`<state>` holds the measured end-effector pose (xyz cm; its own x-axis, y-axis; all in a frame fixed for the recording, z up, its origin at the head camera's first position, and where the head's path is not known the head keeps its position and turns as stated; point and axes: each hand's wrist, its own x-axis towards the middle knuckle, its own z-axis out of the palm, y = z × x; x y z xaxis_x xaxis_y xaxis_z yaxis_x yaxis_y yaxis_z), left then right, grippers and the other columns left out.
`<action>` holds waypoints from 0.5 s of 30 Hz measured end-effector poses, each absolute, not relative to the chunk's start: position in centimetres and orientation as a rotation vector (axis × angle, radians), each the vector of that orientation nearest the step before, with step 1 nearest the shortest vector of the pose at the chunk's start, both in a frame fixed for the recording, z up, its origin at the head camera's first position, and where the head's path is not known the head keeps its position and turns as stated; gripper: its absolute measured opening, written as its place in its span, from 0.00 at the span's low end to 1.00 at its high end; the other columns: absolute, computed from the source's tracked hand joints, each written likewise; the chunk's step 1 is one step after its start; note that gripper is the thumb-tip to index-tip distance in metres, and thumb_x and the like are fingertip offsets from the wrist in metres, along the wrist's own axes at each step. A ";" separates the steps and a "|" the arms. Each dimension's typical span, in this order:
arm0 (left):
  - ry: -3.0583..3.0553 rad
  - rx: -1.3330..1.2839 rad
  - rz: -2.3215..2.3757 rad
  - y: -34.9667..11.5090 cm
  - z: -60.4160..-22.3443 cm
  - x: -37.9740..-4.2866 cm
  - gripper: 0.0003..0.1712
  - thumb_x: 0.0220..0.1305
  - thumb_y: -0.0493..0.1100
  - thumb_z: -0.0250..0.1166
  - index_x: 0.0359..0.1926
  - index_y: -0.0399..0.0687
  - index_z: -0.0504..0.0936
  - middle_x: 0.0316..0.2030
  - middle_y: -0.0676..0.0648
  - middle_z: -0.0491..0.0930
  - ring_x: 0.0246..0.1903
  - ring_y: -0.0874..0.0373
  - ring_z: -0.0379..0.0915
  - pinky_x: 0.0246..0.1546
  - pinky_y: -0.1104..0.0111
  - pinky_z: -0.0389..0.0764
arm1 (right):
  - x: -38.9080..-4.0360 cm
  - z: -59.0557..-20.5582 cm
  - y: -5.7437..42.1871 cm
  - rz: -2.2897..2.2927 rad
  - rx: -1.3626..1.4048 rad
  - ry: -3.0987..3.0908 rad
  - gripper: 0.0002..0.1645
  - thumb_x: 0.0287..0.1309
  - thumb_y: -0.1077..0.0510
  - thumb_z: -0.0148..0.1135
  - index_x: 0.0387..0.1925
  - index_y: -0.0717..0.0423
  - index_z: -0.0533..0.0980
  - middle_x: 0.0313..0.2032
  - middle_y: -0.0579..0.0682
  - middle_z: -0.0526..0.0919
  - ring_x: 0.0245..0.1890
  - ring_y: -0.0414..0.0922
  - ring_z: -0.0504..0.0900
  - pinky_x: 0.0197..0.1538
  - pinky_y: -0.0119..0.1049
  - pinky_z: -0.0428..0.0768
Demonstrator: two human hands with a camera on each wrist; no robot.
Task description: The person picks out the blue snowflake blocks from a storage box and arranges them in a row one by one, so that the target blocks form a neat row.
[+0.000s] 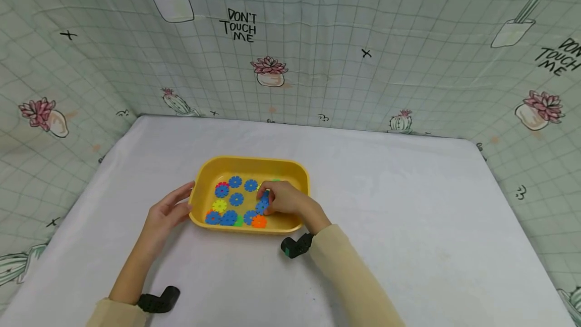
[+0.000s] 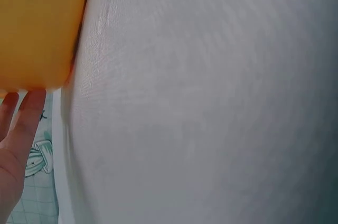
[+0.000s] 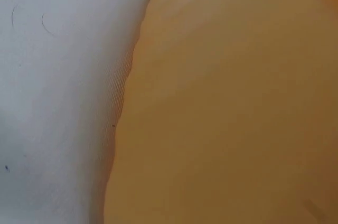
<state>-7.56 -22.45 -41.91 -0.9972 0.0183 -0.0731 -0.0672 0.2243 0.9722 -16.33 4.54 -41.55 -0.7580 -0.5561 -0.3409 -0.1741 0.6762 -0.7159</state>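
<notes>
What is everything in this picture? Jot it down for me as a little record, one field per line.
Tray: yellow, on the white table
Discs: notched, in the tray; mostly blue, some yellow, orange and green, one reddish and partly covered
Left hand: fingertips touching the tray's left end
Right hand: inside the tray, bent over blue discs; whether it grips any is unclear
Wrists: a black gadget on each
Backdrop: grid-patterned, with potted plants and "Don't touch me"

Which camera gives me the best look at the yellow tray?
The head view: it frames the yellow tray end to end, with colorful pieces inside. The left wrist view catches only part of its outside, touched by the left hand; the right wrist view, a blurry close-up of its side.
</notes>
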 end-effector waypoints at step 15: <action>2.401 -0.074 1.897 -22.2 -41.9 -7.3 0.29 0.67 0.45 0.54 0.66 0.40 0.62 0.52 0.67 0.69 0.46 0.79 0.72 0.42 0.83 0.76 | -16.1 -41.5 4.4 -0.894 -0.607 2.365 0.15 0.49 0.63 0.68 0.39 0.52 0.74 0.23 0.48 0.70 0.25 0.42 0.68 0.30 0.26 0.66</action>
<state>-7.29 -22.24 -41.90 -0.9955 0.0122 -0.0936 -0.0882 0.2318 0.9688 -16.15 4.43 -41.50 -0.7558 -0.5713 -0.3199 -0.2171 0.6795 -0.7008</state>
